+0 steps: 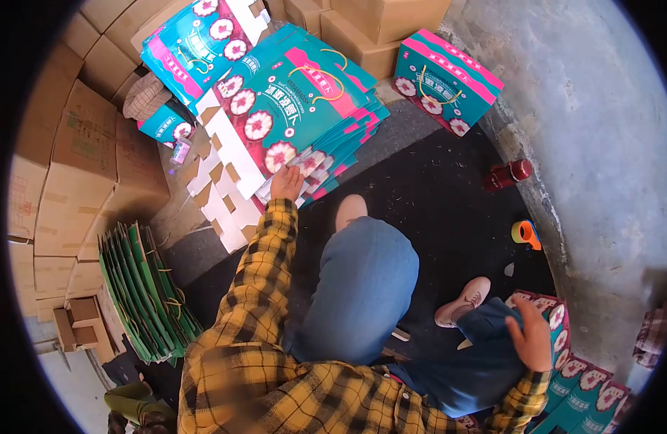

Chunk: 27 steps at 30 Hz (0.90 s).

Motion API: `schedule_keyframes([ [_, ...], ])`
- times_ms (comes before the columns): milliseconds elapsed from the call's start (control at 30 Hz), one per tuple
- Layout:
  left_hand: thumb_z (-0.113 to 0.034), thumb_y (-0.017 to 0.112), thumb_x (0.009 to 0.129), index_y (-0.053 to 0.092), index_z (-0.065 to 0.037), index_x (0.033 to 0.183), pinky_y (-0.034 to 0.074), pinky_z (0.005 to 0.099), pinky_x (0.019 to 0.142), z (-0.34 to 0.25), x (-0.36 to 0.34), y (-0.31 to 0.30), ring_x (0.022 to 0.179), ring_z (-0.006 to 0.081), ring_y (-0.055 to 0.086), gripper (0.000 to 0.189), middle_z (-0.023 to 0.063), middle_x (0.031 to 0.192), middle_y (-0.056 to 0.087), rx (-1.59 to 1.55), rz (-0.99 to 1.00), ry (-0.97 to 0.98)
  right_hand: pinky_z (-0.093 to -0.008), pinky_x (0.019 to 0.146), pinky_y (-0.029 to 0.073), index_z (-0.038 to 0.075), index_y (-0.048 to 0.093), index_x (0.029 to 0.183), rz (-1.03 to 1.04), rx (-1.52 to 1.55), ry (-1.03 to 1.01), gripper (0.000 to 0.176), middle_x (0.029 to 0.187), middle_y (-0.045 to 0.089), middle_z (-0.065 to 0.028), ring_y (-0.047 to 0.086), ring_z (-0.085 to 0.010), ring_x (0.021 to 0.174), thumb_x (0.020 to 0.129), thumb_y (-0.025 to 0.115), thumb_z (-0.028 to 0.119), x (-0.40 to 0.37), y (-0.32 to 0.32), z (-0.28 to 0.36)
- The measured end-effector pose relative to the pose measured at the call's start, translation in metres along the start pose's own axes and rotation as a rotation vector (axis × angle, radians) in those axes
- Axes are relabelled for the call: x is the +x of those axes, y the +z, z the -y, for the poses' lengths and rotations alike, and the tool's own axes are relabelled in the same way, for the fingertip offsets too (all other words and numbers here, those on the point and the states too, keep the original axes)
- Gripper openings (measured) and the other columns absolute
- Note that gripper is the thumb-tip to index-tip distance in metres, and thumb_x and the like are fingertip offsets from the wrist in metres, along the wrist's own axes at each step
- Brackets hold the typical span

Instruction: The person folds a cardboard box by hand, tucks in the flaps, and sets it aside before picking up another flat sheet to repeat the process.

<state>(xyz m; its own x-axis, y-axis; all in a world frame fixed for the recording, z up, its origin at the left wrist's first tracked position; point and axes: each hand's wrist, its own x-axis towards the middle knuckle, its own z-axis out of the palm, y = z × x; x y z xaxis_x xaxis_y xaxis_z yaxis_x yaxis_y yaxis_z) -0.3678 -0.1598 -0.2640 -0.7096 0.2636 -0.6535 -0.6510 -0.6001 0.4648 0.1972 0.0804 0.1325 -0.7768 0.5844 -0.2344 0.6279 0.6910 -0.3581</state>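
Observation:
My left hand (286, 183) rests at the near lower edge of a tall stack of flat teal and pink gift boxes (319, 79) with rope handles. Its fingers lie stretched out against the printed cardboard. White die-cut flaps (228, 155) jut from the stack's left side. Over my bent leg on the right, my right hand (532, 336) hangs with thumb and fingers apart, holding nothing. Beside and below it stands a row of teal and red boxes (576, 380), partly hidden by my arm and leg.
One assembled gift box (445, 83) stands at the upper right. A red bottle or flask (508, 175) and an orange tape dispenser (527, 234) lie along the concrete wall. Green folded boxes (142, 296) lean at left before stacked brown cartons (84, 145). Another teal stack (192, 47) is behind.

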Motion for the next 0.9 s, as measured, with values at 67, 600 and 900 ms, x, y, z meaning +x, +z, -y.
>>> schedule_keyframes([
  [67, -0.029, 0.062, 0.101, 0.047, -0.001, 0.130, 0.049, 0.0446, 0.102, -0.006, 0.006, 0.008, 0.120, 0.0258, 0.059, 0.044, 0.0099, 0.127, 0.057, -0.062, -0.045, -0.005, -0.0452, 0.091, 0.051, -0.001, 0.058, 0.131, 0.139, -0.131, 0.066, 0.043, 0.122, 0.064, -0.0232, 0.063, -0.0423, 0.109, 0.093, 0.067, 0.015, -0.001, 0.008, -0.007],
  [600, -0.023, 0.070, 0.095, 0.065, -0.006, 0.114, 0.053, 0.0514, 0.099, -0.115, 0.001, 0.082, 0.112, 0.0323, 0.066, 0.027, 0.0148, 0.117, 0.070, -0.086, 0.398, 0.060, -0.0467, 0.083, 0.052, 0.003, 0.059, 0.128, -0.003, -0.177, 0.060, 0.042, 0.109, 0.065, -0.0179, 0.063, -0.0392, 0.099, 0.091, 0.069, 0.020, -0.013, 0.011, -0.046],
  [900, -0.024, 0.063, 0.103, 0.065, -0.009, 0.092, 0.041, 0.0259, 0.057, -0.043, -0.245, 0.135, 0.064, 0.0089, 0.050, 0.018, -0.0009, 0.077, 0.061, 0.831, 0.020, 0.692, -0.0433, 0.080, 0.053, 0.004, 0.060, 0.123, -0.080, -0.188, -0.010, 0.038, 0.102, 0.063, -0.0134, 0.065, -0.0338, 0.094, 0.091, 0.069, 0.023, -0.035, 0.006, -0.063],
])
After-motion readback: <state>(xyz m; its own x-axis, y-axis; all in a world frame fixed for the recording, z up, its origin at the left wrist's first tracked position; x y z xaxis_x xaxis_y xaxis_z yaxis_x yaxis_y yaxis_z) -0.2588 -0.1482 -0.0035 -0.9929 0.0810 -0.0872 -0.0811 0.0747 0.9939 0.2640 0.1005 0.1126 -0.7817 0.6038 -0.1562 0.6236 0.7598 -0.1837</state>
